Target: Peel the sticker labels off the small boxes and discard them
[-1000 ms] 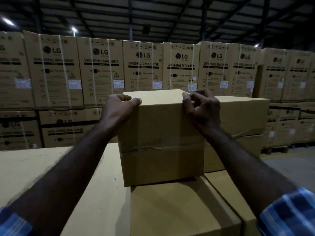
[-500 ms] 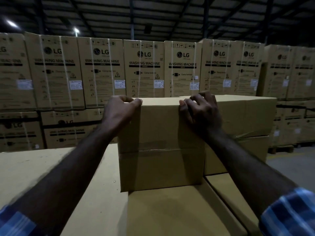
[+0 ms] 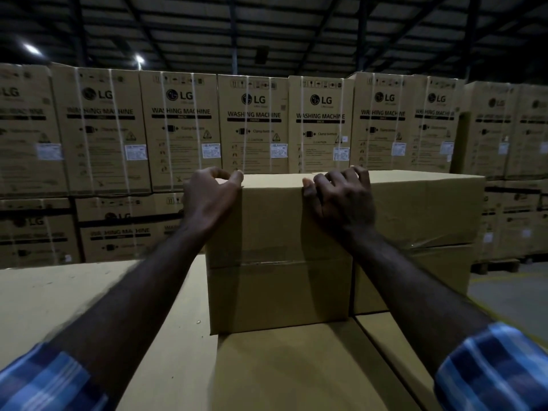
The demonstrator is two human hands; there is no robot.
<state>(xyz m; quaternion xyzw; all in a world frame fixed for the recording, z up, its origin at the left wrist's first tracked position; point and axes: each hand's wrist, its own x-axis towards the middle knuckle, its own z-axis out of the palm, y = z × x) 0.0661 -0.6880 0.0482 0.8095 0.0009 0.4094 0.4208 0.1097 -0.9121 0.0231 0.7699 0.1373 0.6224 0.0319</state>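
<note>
Both of your hands are up on one plain cardboard box [image 3: 278,256], the nearer of two that stand side by side on the flat tops of larger cartons [image 3: 89,298] in front of you; the second plain box [image 3: 421,215] sits touching its right side and reaches further back. Your left hand [image 3: 212,200] has its grip curled over the box's upper left corner, thumb and fingers bent round the edge so that it holds the cardboard there. Your right hand [image 3: 341,200] lies on the top front edge toward the right, its grip also bent, with the fingertips hooked onto the top face and the thumb pressed on the front face. Whether those fingertips pinch a label I cannot tell; no sticker shows on the two faces of the box turned toward you. A band of clear tape [image 3: 275,259] runs across the front face about halfway down. Two blue checked sleeves [image 3: 492,369] show at the lower corners. Behind stands a wall of strapped washing machine cartons [image 3: 252,123], seven in the upper row readable by their logos, each with one white label [image 3: 278,150] low on its right side.
</note>
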